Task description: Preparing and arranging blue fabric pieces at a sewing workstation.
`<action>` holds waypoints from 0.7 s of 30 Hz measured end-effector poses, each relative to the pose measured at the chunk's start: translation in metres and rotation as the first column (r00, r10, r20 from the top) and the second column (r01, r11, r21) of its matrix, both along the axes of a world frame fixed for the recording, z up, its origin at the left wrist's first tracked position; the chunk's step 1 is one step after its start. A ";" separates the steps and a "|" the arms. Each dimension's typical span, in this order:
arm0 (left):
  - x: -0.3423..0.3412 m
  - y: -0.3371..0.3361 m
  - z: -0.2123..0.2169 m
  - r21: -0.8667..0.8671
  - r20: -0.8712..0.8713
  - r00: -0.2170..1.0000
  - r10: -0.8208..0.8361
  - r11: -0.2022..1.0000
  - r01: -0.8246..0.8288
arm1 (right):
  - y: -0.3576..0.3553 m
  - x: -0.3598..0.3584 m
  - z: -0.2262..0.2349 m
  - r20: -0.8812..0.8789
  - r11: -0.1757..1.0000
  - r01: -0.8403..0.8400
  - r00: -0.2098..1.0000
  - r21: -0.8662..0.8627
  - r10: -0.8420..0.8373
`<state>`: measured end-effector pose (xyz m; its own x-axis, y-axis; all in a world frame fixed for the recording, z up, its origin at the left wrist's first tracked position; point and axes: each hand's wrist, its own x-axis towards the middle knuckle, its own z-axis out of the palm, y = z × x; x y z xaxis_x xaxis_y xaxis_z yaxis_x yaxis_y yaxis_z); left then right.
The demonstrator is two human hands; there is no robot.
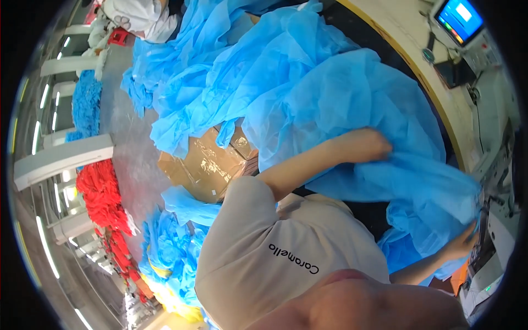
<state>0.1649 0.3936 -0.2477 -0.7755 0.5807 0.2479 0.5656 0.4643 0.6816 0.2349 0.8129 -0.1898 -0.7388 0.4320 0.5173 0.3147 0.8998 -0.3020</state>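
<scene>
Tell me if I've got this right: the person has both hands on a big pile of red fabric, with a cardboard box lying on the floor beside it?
Not quite: the fabric under the hands is blue, not red. The head view shows the left hand and the right hand both on the thin blue material. Red material lies apart, at the far left. The cardboard box does lie on the floor beside the blue pile.

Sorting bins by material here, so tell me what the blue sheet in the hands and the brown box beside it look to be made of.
The blue sheet looks like thin non-woven fabric, matte and slightly see-through: it crumples into soft, papery folds under the left hand and right hand. The brown box looks like cardboard, with glossy tape or film glinting on its flaps.
</scene>
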 end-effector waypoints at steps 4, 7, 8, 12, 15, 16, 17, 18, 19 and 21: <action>0.010 -0.118 -0.011 0.226 -0.011 0.858 0.513 0.837 -0.498 | -0.007 0.012 0.007 -0.099 0.971 0.176 0.976 -0.164 -0.194; -0.011 -0.242 -0.031 0.035 -0.740 0.116 0.663 0.210 -0.977 | -0.003 0.009 0.002 -0.115 0.987 0.138 0.982 -0.079 -0.146; 0.006 -0.287 -0.064 -0.244 -0.465 0.247 0.850 0.145 -0.959 | -0.010 -0.001 0.002 -0.092 0.978 0.155 0.981 -0.137 -0.169; 0.039 -0.341 -0.086 -0.209 -0.364 0.275 0.890 0.210 -0.955 | -0.002 -0.007 0.005 -0.019 0.964 0.234 0.971 -0.124 -0.239; 0.056 -0.380 -0.020 0.066 -0.494 0.060 0.867 0.107 -0.992 | 0.001 -0.009 0.007 -0.057 0.952 0.285 0.954 -0.113 -0.293; 0.050 -0.374 0.013 0.039 -0.351 -0.138 0.926 -0.133 -0.990 | -0.001 -0.010 0.007 -0.109 0.949 0.296 0.945 -0.111 -0.307; 0.053 -0.385 0.029 0.128 -0.346 -0.141 0.927 -0.102 -0.987 | -0.028 -0.014 0.022 -0.326 0.995 -0.003 0.945 -0.104 -0.031; 0.057 -0.398 0.040 0.220 -0.336 -0.146 0.930 -0.073 -0.973 | -0.010 -0.011 0.017 -0.507 0.994 0.069 0.862 0.081 -0.018; 0.057 -0.400 0.050 0.257 -0.351 -0.126 0.928 -0.033 -0.966 | 0.000 -0.008 0.014 -0.661 0.953 0.174 0.750 0.247 0.034; 0.060 -0.399 0.059 0.296 -0.336 -0.070 0.939 0.035 -0.955 | -0.018 0.014 0.008 -0.636 0.964 0.078 0.737 -0.253 -0.227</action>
<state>0.2244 -0.0055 -0.1886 -0.4284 -0.6236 0.6539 -0.2850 0.7800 0.5572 0.2493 0.7947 -0.1820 -0.1641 0.6550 0.7376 0.0995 0.7549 -0.6483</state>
